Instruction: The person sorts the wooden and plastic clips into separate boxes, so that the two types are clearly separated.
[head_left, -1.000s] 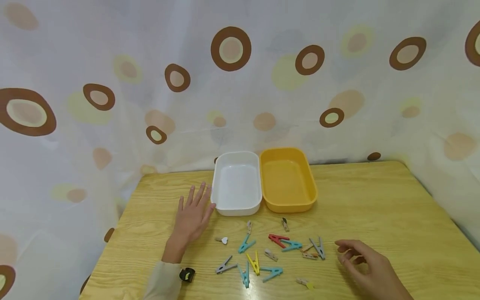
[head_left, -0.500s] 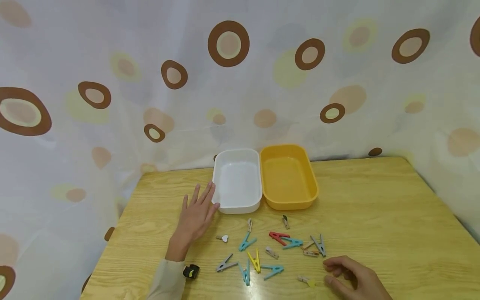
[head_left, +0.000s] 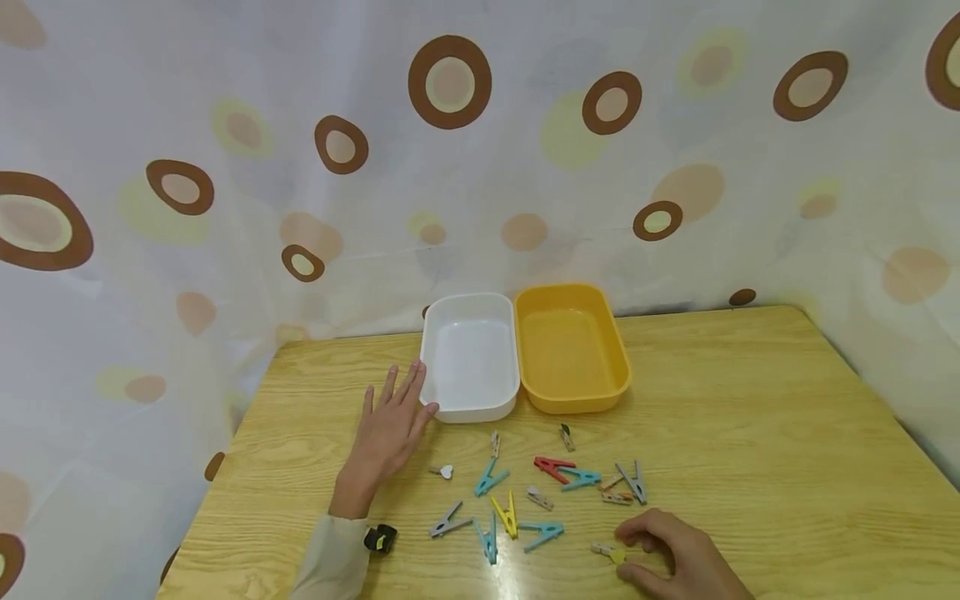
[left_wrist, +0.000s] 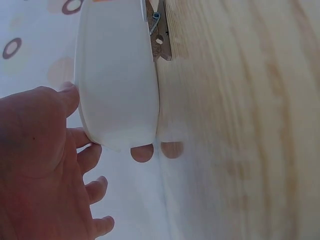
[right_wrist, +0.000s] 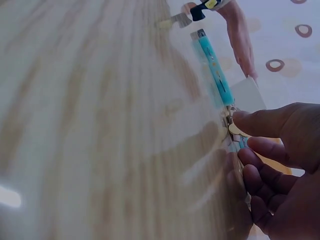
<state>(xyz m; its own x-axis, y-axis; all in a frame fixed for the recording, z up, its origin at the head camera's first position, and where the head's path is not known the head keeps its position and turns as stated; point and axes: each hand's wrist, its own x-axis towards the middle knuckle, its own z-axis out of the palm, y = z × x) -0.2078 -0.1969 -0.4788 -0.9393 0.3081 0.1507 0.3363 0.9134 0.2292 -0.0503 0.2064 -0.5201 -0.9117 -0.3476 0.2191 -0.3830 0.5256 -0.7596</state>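
My left hand (head_left: 386, 437) lies with fingers spread at the left side of the white tray (head_left: 471, 412); thumb and fingertips touch its rim in the left wrist view. Near the table's front, my right hand (head_left: 671, 554) has thumb and forefinger parted on either side of a small wooden clothespin (head_left: 602, 549) with a yellow heart-like end. In the right wrist view that yellow end (right_wrist: 237, 131) shows between the two fingertips. Larger plastic clothespins lie around: a yellow one (head_left: 506, 514), a red one (head_left: 553, 468), a grey one (head_left: 632, 482) and several blue ones, such as this blue clothespin (head_left: 542, 533).
An orange tray (head_left: 576, 403) stands against the white one at the back of the wooden table (head_left: 750, 433). More small wooden clothespins, including one with a white heart (head_left: 446, 472), lie in front of the trays. A patterned cloth (head_left: 525, 167) hangs behind.
My right hand has moved left and toward the front, coming to the clothespin with the yellow end. The left hand has stayed by the white tray, its fingers now at the rim.
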